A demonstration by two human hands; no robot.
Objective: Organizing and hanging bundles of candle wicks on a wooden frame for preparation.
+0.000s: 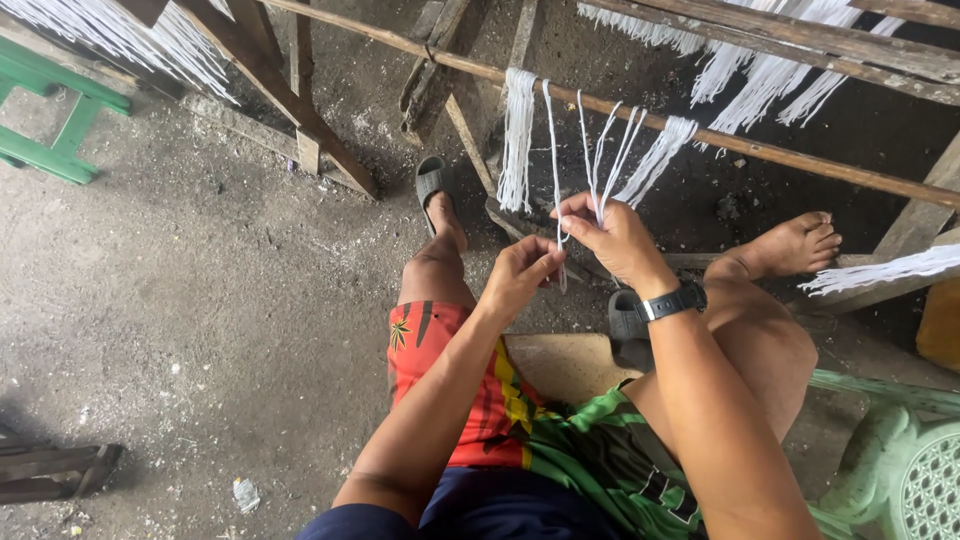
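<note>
Dusty grey concrete floor (200,300) fills the view, crossed by a slanting wooden pole (800,160) from which bundles of white yarn are hung. A few thin white strands (600,150) are drawn down from the pole toward the seated person's hands, so the strands lie ahead of and above both hands, their long axis running nearly upright, slightly fanned at the top.

The right hand (615,240) is held higher and closer to the pole; its fingers are closed in a pinch on the gathered strands, wrist bent inward, a black wristwatch (672,302) worn on it. The left hand (520,275) is set just below and beside it, fingers curled shut around the lower ends of the same strands, thumb pressed toward the right hand's fingertips. Both forearms are extended forward over the knees.

A thicker white bundle (516,140) hangs just left of the strands, untouched. A green stool (60,125) stands well apart, far left.
</note>
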